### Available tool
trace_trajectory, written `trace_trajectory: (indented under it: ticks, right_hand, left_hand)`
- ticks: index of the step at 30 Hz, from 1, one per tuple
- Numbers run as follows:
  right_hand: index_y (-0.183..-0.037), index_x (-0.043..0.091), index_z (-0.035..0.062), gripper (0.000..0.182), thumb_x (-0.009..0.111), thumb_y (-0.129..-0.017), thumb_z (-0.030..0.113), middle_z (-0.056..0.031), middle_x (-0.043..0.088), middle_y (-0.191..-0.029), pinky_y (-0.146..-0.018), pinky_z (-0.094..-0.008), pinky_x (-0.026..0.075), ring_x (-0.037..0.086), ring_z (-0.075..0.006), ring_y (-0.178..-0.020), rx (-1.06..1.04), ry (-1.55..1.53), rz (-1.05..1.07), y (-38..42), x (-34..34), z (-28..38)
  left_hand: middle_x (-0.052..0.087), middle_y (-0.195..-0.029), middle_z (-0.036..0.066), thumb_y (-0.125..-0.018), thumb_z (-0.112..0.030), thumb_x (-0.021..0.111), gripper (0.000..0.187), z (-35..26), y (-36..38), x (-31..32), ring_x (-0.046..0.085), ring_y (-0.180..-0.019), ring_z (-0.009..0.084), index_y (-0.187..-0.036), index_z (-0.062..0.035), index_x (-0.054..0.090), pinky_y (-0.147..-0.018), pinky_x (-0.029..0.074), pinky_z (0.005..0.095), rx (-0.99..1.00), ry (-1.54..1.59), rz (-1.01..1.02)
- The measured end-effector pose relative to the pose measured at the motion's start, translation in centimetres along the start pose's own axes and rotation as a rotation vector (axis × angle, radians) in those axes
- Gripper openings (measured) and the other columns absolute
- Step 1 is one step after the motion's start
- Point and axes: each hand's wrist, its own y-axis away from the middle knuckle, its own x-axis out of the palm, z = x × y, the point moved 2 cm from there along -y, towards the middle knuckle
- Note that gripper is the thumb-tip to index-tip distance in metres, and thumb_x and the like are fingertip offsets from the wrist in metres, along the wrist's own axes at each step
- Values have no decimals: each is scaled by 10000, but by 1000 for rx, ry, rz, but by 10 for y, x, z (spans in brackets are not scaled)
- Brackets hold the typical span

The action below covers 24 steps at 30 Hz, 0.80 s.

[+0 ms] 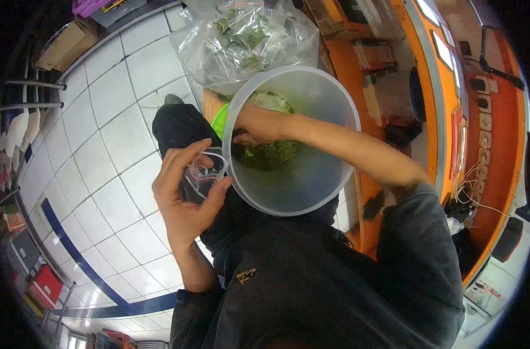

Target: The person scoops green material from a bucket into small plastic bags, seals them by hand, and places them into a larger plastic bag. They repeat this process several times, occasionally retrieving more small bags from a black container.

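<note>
A large translucent plastic bucket stands tilted toward me between my legs. Crumbled dried green herb lies in its bottom. My right hand reaches inside, fingers curled into the herb and partly hidden by it. Just outside the rim, on the left, my left hand holds a small clear plastic bag between thumb and fingers, its mouth spread round. Behind the bucket is a big clear bag with several small packets of green herb in it.
A bright green object shows beside the bucket's left rim. Orange shelving runs along the right side. White floor tiles spread to the left. A cardboard box sits at the upper left, near metal rack legs.
</note>
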Motion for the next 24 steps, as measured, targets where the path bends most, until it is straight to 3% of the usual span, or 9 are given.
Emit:
trace_trajectory:
  ticks: [2, 4, 11, 14, 16, 17, 19, 22, 24]
  right_hand:
    - [-952, 717, 41, 176, 756, -783, 69, -178, 727, -879, -770, -474, 547, 711, -378, -857, -38, 26, 78, 1, 3, -7]
    - [-1027, 733, 33, 226, 761, -818, 114, -188, 735, -920, -830, -471, 554, 707, -383, -868, 309, 135, 423, 7, -2, -9]
    - [-985, 747, 48, 212, 788, -811, 163, -160, 752, -889, -752, -431, 567, 720, -329, -829, 556, 148, 557, 36, -14, -40]
    - [-978, 745, 25, 214, 803, -834, 172, -135, 752, -851, -700, -396, 567, 721, -230, -786, 671, 80, 474, 46, -37, -24]
    - [-989, 739, -3, 183, 781, -894, 149, -108, 751, -851, -675, -333, 574, 711, -148, -795, 805, -171, 281, 56, -54, -2]
    - [-989, 739, -3, 183, 781, -894, 149, -108, 751, -851, -675, -333, 574, 711, -148, -795, 802, -173, 272, 64, -55, 3]
    - [-1040, 719, -26, 181, 733, -956, 133, -106, 755, -892, -694, -273, 575, 711, -135, -805, 831, -505, -52, 81, -61, 16]
    - [-1101, 697, -24, 186, 712, -979, 116, -102, 759, -933, -741, -250, 584, 713, -135, -810, 754, -741, -281, 104, -80, 63]
    - [-1113, 693, -23, 196, 714, -979, 118, -103, 760, -934, -755, -250, 586, 715, -130, -816, 755, -747, -362, 121, -89, 86]
  left_hand:
    - [667, -885, 81, -679, -92, 867, 561, -1, 1, 1, 623, -811, 173, -1217, -34, 720, -718, 475, 298, -18, 8, 11]
    - [667, -884, 79, -681, -87, 864, 555, -1, 1, 0, 622, -809, 172, -1214, -33, 720, -718, 475, 297, -23, -2, 19]
    - [671, -888, 83, -673, -96, 866, 569, -4, -1, 9, 613, -806, 176, -1219, -33, 719, -730, 479, 303, -61, 5, 45]
    - [671, -890, 85, -659, -103, 872, 597, -3, -2, 12, 610, -814, 179, -1230, -28, 713, -734, 483, 307, -5, 7, 44]
    - [669, -889, 89, -652, -106, 875, 611, -6, -2, 15, 612, -821, 189, -1234, -23, 707, -739, 486, 316, -2, -10, 55]
    - [668, -888, 93, -646, -109, 877, 625, -8, -3, 17, 613, -828, 198, -1238, -18, 702, -743, 488, 326, -5, -23, 57]
    - [666, -895, 97, -642, -118, 883, 634, -14, -5, 20, 613, -836, 217, -1239, -16, 697, -758, 487, 341, 32, -98, 81]
    - [662, -911, 104, -638, -141, 894, 646, -24, -4, 25, 613, -858, 252, -1238, -14, 692, -794, 478, 372, 64, -216, 124]
    - [661, -921, 107, -637, -156, 901, 649, -30, -2, 28, 614, -872, 269, -1235, -14, 690, -816, 472, 388, 64, -267, 149]
